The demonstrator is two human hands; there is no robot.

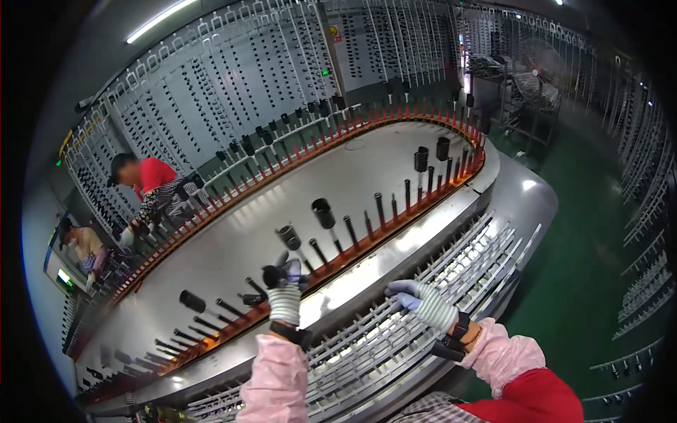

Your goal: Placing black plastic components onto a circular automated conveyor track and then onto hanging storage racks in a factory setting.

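My left hand (pixel 285 296), in a striped glove with bluish fingers, reaches over the near side of the conveyor loop. Its fingers are closed around a short black cylindrical part (pixel 271 276) beside the row of upright spindles. More black parts stand near it, among them a wide cup-shaped one (pixel 288 237) and a slim tube (pixel 316 249). To the right, my right hand (pixel 428 305) in a matching glove is over the white hanging racks (pixel 395 331). Its fingers are bent together at a rack bar; whatever lies between them is hidden.
The orange-red spindle track (pixel 367 243) curves around a shiny metal table (pixel 282 190). Two people, one in a red top (pixel 156 175), work at the far left side. Racks of small dark parts (pixel 233 77) hang along the back wall. Green floor (pixel 578 247) lies on the right.
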